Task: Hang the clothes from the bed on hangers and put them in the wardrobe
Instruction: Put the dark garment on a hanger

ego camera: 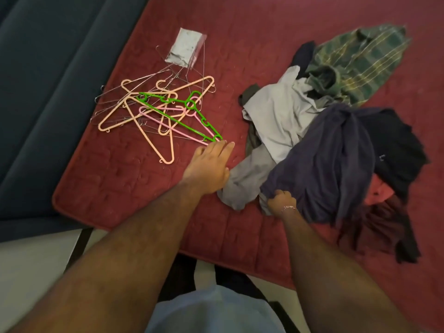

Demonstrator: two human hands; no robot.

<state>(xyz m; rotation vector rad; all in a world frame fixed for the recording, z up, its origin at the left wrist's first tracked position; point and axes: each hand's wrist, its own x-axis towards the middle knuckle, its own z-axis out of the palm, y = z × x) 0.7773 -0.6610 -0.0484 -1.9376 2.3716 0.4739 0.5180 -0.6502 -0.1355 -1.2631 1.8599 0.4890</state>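
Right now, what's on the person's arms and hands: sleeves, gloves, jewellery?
Both forearms are bare in view, with no sleeves and no gloves. The left hand shows no ring or band from this angle. The right hand has a thin bracelet at the wrist, pale with small pinkish beads or links. No watch is visible on either wrist.

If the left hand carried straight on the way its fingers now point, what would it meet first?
Most likely the near tip of the green hanger, lying over a pink hanger, just beyond the left hand; whether the fingers already touch it is unclear.
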